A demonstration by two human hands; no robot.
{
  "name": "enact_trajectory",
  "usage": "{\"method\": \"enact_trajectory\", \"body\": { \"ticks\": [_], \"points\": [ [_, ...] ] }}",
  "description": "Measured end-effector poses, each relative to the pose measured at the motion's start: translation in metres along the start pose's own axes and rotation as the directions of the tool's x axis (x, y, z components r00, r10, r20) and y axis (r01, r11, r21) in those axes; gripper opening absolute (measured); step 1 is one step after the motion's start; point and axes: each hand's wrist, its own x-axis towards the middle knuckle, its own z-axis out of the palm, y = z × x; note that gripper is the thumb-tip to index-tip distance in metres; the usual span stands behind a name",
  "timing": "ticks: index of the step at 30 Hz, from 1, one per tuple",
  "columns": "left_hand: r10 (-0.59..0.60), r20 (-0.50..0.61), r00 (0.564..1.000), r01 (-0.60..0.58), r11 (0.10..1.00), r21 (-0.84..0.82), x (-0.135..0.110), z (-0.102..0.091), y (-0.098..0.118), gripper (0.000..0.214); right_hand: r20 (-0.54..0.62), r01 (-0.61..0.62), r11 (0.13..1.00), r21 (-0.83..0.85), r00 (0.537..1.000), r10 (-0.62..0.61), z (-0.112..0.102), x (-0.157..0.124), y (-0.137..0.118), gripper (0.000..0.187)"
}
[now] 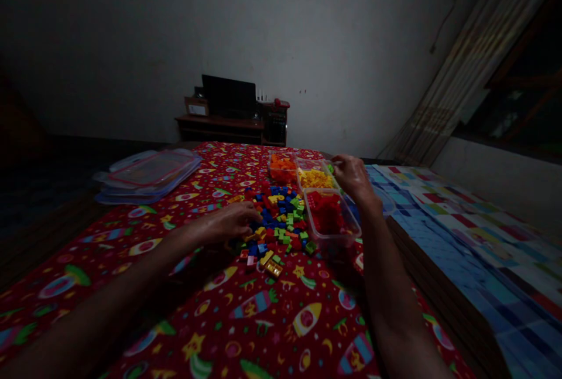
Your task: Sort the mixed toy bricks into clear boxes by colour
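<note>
My left hand (239, 219) is at the left side of a mixed pile of toy building bricks (281, 218) in blue, green, red and yellow. Its fingers are curled in at the bricks, and what they hold, if anything, cannot be made out. My right hand (351, 177) is over the far right containers, fingers bent down beside some green bricks (331, 168); its fingertips are partly hidden. Close to it stand a clear container of yellow bricks (316, 179), one of red bricks (325, 212) and one of orange bricks (282, 168).
Clear lids (149, 171) are stacked on the left of the red patterned cloth (263, 320). A gold brick (274, 269) lies at the pile's near edge. Beyond are a desk with a monitor (229, 96); a bed with a checked cover (474, 221) is at the right.
</note>
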Motion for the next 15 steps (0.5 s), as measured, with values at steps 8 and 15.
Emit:
{"method": "enact_trajectory", "body": {
  "ticks": [8, 15],
  "points": [
    [-0.079, -0.018, 0.997, 0.08, 0.995, 0.053, -0.001, 0.001, -0.007, 0.018, 0.435, 0.435, 0.852, 0.291, 0.733, -0.523, 0.084, -0.048, -0.082, 0.027],
    [-0.024, -0.154, 0.988, 0.048, 0.987, 0.153, -0.002, 0.015, -0.02, 0.023, 0.487, 0.524, 0.792, 0.313, 0.628, -0.607, 0.112, -0.054, -0.07, 0.036]
  ]
}}
